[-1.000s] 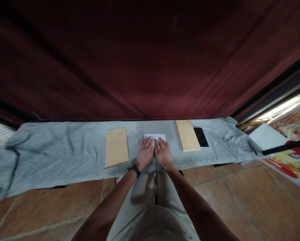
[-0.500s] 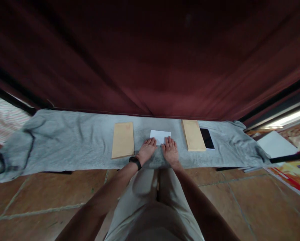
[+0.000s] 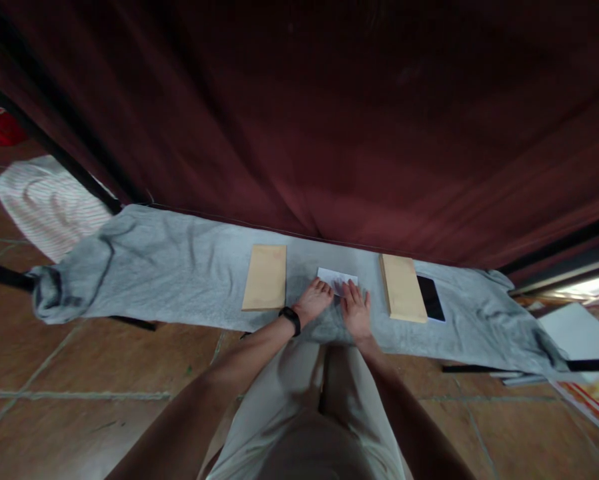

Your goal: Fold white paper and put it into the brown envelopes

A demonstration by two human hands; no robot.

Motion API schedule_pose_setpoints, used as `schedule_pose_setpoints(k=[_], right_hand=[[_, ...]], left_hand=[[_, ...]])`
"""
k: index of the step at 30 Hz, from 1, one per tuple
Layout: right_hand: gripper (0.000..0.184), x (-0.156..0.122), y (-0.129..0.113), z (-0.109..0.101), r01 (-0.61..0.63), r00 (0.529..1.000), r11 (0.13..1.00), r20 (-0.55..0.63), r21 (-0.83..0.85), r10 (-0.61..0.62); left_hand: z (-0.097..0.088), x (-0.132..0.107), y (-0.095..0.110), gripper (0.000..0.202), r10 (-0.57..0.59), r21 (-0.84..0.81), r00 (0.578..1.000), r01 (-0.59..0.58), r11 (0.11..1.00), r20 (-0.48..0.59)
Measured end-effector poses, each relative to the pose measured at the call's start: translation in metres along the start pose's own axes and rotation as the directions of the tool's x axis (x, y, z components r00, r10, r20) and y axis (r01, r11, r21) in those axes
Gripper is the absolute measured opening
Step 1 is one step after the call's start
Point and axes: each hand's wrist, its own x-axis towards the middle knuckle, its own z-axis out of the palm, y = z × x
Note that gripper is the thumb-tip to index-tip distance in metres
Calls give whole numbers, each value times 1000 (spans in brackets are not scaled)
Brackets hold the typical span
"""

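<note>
A small white sheet of paper lies on the grey cloth in front of me, its near side covered by my hands. At its near left corner my left hand, with a dark band on the wrist, has its fingers bent together on the paper. My right hand lies flat over the paper's right part, fingers spread. Left of the hands is a flat tan paper envelope. To their right sits a thicker stack of tan envelopes, with a dark-screened phone or tablet beside it.
The grey cloth covers a long narrow bench. A dark red fabric wall rises along its far edge. Striped cloth hangs at the left. A white flat box stands at the right, above the tiled floor.
My view has turned and tilted, so the bench appears slanted and shifted right. My right hand reaches farther over the paper, and my left fingers are more bent at its corner.
</note>
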Motion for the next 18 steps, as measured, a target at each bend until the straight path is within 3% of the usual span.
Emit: schedule_pose_setpoints(k=[4, 7, 9, 11, 12, 14, 18], right_hand=[[42, 15, 6, -29, -13, 999, 993, 31, 116, 9], [42, 28, 11, -46, -120, 992, 933, 73, 339, 101], [48, 34, 11, -48, -226, 974, 810, 152, 541, 170], [53, 37, 10, -42, -318, 948, 702, 233, 637, 217], [53, 36, 10, -37, -351, 936, 678, 260, 646, 237], [49, 31, 10, -27, -383, 924, 680, 273, 625, 269], [34, 15, 9, -15, -371, 928, 751, 204, 546, 311]], left_hand=[[-31, -5, -15, 26, 32, -102, 991, -45, 994, -126], [-49, 0, -33, 19, -217, -430, 948, 100, 897, -234], [-51, 6, -44, 21, -369, -695, 913, 150, 703, -176], [-43, 9, -49, 24, -412, -853, 910, 177, 492, -49], [-38, 9, -50, 25, -410, -881, 912, 205, 427, 14], [-25, 8, -50, 26, -398, -874, 911, 278, 399, 108], [-8, 4, -47, 12, -431, -791, 891, 363, 493, 141]])
